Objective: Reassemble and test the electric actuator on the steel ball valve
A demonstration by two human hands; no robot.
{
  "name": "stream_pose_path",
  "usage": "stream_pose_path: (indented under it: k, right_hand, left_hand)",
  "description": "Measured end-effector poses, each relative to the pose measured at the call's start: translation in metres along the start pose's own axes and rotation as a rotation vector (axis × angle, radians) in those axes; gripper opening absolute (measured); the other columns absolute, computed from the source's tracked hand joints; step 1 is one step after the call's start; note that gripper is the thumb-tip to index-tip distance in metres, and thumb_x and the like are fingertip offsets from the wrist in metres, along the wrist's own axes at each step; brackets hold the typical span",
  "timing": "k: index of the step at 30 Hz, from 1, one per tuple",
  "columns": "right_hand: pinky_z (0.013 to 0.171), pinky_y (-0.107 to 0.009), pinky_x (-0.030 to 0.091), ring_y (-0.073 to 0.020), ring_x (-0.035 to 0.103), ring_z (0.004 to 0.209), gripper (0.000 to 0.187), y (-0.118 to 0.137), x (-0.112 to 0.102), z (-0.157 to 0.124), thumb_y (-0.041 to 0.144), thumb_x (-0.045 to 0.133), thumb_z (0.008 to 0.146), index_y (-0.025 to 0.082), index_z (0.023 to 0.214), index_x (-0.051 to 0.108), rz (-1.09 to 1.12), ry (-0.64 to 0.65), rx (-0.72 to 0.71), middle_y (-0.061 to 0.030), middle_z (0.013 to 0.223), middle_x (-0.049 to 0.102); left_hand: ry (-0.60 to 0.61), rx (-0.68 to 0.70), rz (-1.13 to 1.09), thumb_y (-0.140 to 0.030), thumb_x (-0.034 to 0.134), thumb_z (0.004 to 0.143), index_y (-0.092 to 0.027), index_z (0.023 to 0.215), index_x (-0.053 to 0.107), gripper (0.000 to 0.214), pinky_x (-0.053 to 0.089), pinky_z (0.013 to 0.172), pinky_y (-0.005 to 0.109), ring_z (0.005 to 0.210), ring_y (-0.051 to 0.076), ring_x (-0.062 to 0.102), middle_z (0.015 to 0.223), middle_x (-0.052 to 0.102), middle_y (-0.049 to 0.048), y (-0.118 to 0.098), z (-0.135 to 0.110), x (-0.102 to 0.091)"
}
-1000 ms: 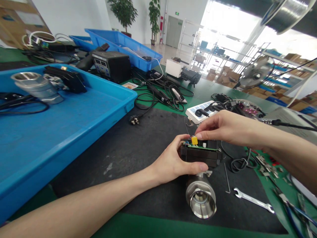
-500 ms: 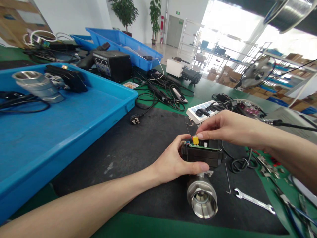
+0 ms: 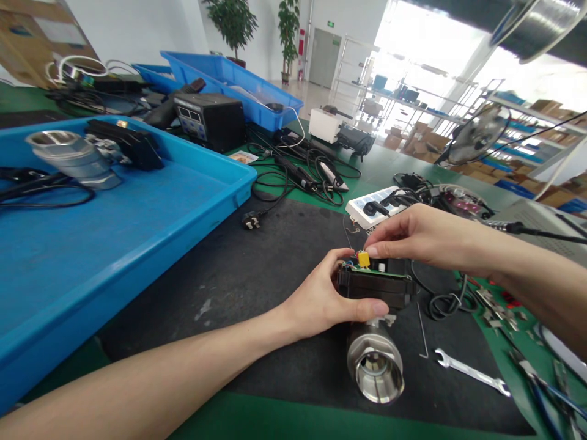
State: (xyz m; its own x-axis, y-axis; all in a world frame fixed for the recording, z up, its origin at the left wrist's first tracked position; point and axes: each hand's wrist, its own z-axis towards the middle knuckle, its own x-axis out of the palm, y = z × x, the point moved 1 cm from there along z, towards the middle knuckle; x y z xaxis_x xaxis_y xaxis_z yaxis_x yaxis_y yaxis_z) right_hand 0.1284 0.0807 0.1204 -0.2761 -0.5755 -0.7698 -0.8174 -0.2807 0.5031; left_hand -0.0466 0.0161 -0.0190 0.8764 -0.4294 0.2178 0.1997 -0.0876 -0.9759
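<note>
A black actuator box [image 3: 376, 288] with an exposed green circuit board sits on top of a steel valve body [image 3: 375, 366] on the black mat. My left hand [image 3: 321, 299] wraps round the box's left side, thumb along its front. My right hand [image 3: 413, 235] reaches over from the right and pinches a small yellow component [image 3: 364, 258] on the board between fingertips.
A large blue tray [image 3: 137, 201] at left holds another steel valve [image 3: 76, 160] and cables. A wrench [image 3: 472, 371] and a hex key [image 3: 422, 330] lie right of the valve. Behind are a white power strip [image 3: 373, 205], tangled cords, a soldering station [image 3: 211, 121] and a fan [image 3: 474, 134].
</note>
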Motion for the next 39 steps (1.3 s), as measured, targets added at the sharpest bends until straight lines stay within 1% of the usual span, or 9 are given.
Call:
stream_pose_path:
  k: [10, 15, 18, 26, 35, 39]
  right_hand:
    - [0.079, -0.036, 0.050, -0.0253, 0.070, 0.094, 0.035, -0.002, 0.000, -0.001, 0.060, 0.064, 0.088, 0.029, 0.095, 0.079, 0.029, 0.003, -0.003, 0.0031, 0.093, 0.079]
    - [0.080, -0.035, 0.050, -0.0249, 0.069, 0.094, 0.032, -0.003, 0.000, 0.000, 0.056, 0.064, 0.089, 0.028, 0.095, 0.079, 0.040, 0.015, -0.014, 0.0023, 0.093, 0.079]
    - [0.081, -0.035, 0.050, -0.0250, 0.069, 0.095, 0.032, 0.000, 0.000, 0.000, 0.054, 0.064, 0.089, 0.027, 0.096, 0.079, 0.028, 0.011, -0.015, 0.0019, 0.094, 0.079]
    - [0.080, -0.034, 0.050, -0.0238, 0.068, 0.090, 0.035, 0.010, -0.001, -0.007, 0.056, 0.065, 0.087, 0.024, 0.094, 0.079, 0.009, -0.004, -0.006, 0.0005, 0.092, 0.079]
    - [0.078, -0.032, 0.050, -0.0230, 0.069, 0.091, 0.033, 0.008, 0.003, -0.011, 0.053, 0.065, 0.088, 0.024, 0.097, 0.078, 0.058, -0.038, -0.013, 0.0009, 0.095, 0.079]
    - [0.075, -0.032, 0.049, -0.0218, 0.069, 0.086, 0.033, 0.009, 0.001, -0.010, 0.053, 0.065, 0.088, 0.024, 0.096, 0.079, 0.009, -0.031, -0.031, 0.0011, 0.089, 0.079]
  left_hand:
    - [-0.010, 0.001, 0.005, -0.042, 0.094, 0.064, -0.019, 0.141, 0.042, 0.096, 0.048, 0.106, 0.043, 0.123, 0.030, 0.062, 0.135, 0.064, 0.0111, -0.001, 0.000, 0.001]
    - [-0.008, -0.011, -0.017, -0.042, 0.094, 0.064, -0.019, 0.140, 0.043, 0.094, 0.052, 0.100, 0.040, 0.118, 0.029, 0.064, 0.127, 0.069, 0.0097, -0.002, -0.001, 0.001]
    - [-0.015, -0.005, -0.021, -0.042, 0.094, 0.064, -0.018, 0.140, 0.044, 0.094, 0.051, 0.099, 0.039, 0.117, 0.028, 0.065, 0.125, 0.069, 0.0092, -0.002, -0.001, 0.002]
    - [0.013, 0.020, -0.085, -0.039, 0.095, 0.063, -0.018, 0.139, 0.044, 0.094, 0.051, 0.099, 0.041, 0.116, 0.029, 0.065, 0.126, 0.068, 0.0104, -0.003, -0.001, 0.002]
    - [0.044, 0.033, -0.042, -0.039, 0.094, 0.065, -0.020, 0.140, 0.043, 0.093, 0.050, 0.101, 0.043, 0.117, 0.030, 0.064, 0.129, 0.067, 0.0109, -0.005, -0.003, 0.001]
    - [0.038, 0.048, -0.017, -0.039, 0.093, 0.066, -0.020, 0.141, 0.043, 0.092, 0.048, 0.105, 0.045, 0.121, 0.030, 0.063, 0.132, 0.065, 0.0110, -0.003, -0.003, -0.001]
